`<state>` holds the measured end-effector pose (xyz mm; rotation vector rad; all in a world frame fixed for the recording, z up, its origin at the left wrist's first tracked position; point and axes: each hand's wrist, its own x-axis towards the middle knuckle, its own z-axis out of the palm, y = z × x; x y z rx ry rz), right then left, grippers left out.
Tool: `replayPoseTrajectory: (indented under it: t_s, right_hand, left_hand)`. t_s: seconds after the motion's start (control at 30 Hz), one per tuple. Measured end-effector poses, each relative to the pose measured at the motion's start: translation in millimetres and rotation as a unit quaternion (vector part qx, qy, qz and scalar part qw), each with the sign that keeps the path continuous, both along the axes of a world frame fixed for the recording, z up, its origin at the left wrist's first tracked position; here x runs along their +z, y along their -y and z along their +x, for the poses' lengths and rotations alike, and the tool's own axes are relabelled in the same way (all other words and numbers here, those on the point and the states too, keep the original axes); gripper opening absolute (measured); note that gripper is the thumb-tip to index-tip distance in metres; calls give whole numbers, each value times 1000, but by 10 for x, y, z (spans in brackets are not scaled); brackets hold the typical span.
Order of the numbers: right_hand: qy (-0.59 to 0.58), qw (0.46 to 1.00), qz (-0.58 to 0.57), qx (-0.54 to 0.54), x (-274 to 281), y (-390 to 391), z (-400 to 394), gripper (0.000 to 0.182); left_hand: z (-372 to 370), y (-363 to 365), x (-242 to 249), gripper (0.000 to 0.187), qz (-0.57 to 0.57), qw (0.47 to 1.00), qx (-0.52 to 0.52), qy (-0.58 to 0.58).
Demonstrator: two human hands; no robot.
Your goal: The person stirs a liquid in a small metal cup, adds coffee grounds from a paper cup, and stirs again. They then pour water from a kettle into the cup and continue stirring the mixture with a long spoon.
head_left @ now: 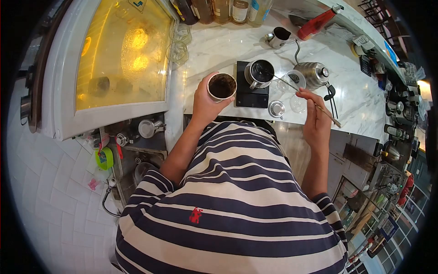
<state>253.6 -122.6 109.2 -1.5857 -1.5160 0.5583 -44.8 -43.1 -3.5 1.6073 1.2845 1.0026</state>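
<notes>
My left hand [206, 106] is wrapped around a white cup [219, 99] whose inside holds something dark brown and grainy. In my right hand [318, 114], a long thin stirring spoon [329, 115] is gripped between thumb and fingers. Its far end reaches the rim of a small light-rimmed cup [261, 85] with a handle, which contains something black. That cup rests on a flat black scale [252, 101]. A small metal cup [276, 109] stands at the counter's front edge, and a clear glass [298, 104] is beside it.
Right of the scale stands a steel gooseneck kettle [314, 75]. Farther back are a metal pitcher [279, 38], a red bottle [319, 23] and several other bottles [222, 11]. A yellow-lit glass-door cabinet [127, 55] borders the left. A sink [141, 171] lies below it.
</notes>
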Motion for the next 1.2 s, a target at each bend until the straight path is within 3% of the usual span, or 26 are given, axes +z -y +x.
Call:
replayPoseTrajectory:
  t_s: [0.37,0.57,0.8,0.97,1.2]
  right_hand:
    - [7,1000,11,-15,-42,25,-39,24]
    - [-9,999,-43,-28,-14,-54,-72,24]
    - [-31,999,12,16,-79,16,-33,21]
    - [-16,1000,-19,-14,-56,11,50,21]
    - [-27,999,8,26,-53,-88,105,20]
  left_hand:
    - [-109,113,-31,81,7,1000,-7,-16]
    - [-85,85,-14,80,8,1000,-14,-7]
    - [17,23,79,79,19,1000,-6,4]
    - [94,50,205,80,22,999,12,28]
    - [245,84,291,81,32,998,41,39]
